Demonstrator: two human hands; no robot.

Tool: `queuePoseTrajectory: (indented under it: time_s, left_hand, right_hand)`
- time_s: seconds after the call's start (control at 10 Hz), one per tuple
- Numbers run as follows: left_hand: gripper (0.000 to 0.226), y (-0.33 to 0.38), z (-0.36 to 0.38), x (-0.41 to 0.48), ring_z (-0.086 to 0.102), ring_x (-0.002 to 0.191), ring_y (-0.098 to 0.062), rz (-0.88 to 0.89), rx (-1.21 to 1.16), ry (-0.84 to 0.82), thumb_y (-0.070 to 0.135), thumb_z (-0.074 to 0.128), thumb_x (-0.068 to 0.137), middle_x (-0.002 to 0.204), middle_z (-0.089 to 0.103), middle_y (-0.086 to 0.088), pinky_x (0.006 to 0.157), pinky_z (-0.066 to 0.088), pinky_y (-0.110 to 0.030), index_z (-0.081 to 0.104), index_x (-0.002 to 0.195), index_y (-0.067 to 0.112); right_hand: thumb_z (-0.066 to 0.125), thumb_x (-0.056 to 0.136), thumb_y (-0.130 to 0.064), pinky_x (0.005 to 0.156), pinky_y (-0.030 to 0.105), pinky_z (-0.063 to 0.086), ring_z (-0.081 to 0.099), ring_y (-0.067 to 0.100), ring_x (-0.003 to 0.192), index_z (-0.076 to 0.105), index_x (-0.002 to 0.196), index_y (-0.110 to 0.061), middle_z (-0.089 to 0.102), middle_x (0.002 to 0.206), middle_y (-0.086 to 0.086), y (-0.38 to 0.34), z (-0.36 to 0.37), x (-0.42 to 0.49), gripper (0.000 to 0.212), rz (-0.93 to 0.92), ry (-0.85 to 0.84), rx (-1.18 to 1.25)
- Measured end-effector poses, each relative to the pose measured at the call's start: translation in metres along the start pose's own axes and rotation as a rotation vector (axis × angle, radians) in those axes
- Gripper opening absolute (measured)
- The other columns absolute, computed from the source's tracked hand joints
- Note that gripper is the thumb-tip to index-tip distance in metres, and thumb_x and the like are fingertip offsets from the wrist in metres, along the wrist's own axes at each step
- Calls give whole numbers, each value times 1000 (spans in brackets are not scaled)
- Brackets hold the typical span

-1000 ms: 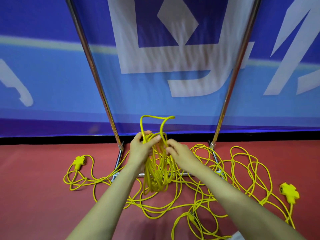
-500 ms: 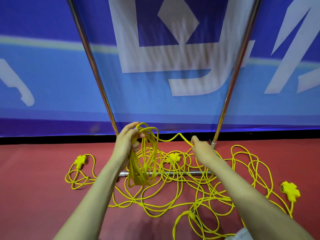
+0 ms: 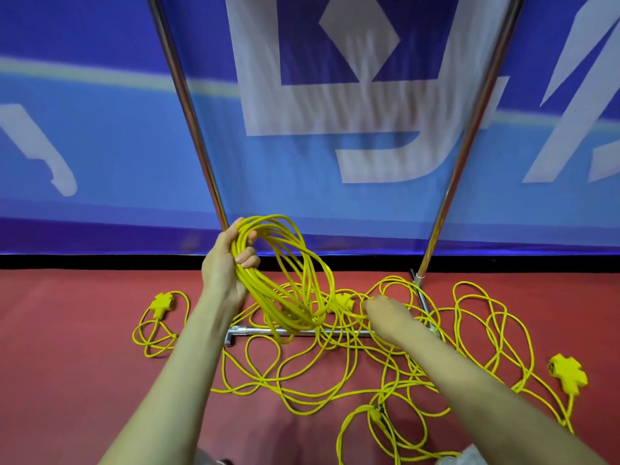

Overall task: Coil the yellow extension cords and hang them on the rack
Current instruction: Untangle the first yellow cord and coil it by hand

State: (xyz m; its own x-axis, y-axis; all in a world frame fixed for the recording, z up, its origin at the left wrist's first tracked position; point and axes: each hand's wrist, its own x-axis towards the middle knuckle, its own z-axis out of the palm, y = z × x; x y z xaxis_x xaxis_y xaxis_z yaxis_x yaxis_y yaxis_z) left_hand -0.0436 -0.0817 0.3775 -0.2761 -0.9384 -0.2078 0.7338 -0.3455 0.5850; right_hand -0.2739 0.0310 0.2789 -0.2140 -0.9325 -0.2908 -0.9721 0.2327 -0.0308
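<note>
Gripping the coil (image 3: 268,302), left hand (image 3: 223,273) tilts upward.

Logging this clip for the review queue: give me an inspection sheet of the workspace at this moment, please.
Surface: red floor, loose cords spread over it.
Job's things: coil in the left hand; rack, nothing hung on the visible part.
Clutter: nothing seen.
Grippers: left hand grips the coil; right hand low at the loose cords, grip blurred.
Cables: loose cords tangled over the rack's base; a socket head at left, another at right.
Surroundings: blue banner behind the rack.
</note>
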Motion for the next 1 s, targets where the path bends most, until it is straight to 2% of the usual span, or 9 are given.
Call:
queuePoseTrajectory:
  time_s: [0.2,0.3,0.4,0.5,0.6,0.7,0.8,0.9,1.0]
  left_hand:
    - [19,6,9,-10,30,31,-2,-58,51,-85,16,39,99,69,52,-6,31,26,-11,56,104,12]
    - [20,4,14,-14,30,31,-2,-83,57,-116,16,38,99,68,53,-6,30,26,-11,57,104,12]
    - [17,4,13,-7,32,30,-2,-113,-31,-132,16,43,93,68,54,-6,30,27,-11,57,102,12]
    - [17,3,8,-1,34,30,-3,-119,-140,-144,15,49,83,67,56,-6,30,29,-12,56,99,11]
    - [13,-2,12,2,33,30,-3,-37,-173,-84,13,43,94,67,56,-7,30,29,-13,54,98,10]
    - [16,-9,19,-1,31,32,-4,99,-103,-27,13,41,99,69,53,-7,33,27,-13,55,94,10]
    - [13,-17,19,2,31,35,-4,204,-66,1,11,41,100,68,51,-5,35,26,-14,52,94,10]
    - [6,-23,14,8,32,37,-4,284,25,39,10,40,100,67,51,-3,36,27,-14,46,101,11]
    - [14,-24,12,10,33,38,-5,311,25,114,8,41,99,67,54,-3,37,29,-14,42,113,10]
  right_hand:
    - [38,92,1,87,39,46,57,35,113,50,124,-6,53,123,14,2,-10,-1,35,142,148,89]
    - [38,92,-1,89,40,48,58,34,112,53,121,-6,54,122,14,9,-15,2,33,168,142,97]
    - [38,97,-4,97,42,45,55,34,116,55,122,0,55,124,19,7,-4,1,30,104,64,139]
    - [39,98,-5,99,41,43,52,35,119,54,123,3,55,127,22,-2,1,-11,31,-33,-10,49]
    - [39,97,-3,101,43,43,49,35,123,52,127,4,52,129,22,-4,5,-6,33,-149,-40,64]
    - [43,93,-2,93,39,47,51,34,119,56,124,-6,52,124,15,-16,-5,-8,34,-231,-33,-55]
    - [41,93,-4,90,40,44,49,34,116,54,129,-15,49,120,13,-25,-16,-13,40,-428,41,-169]
    - [35,93,-7,85,40,41,48,30,111,53,131,-19,53,114,8,-31,-27,-20,43,-645,229,-172]
    - [32,83,-13,62,29,45,58,23,86,63,111,-19,64,92,-3,-32,-32,-25,42,-827,426,-80]
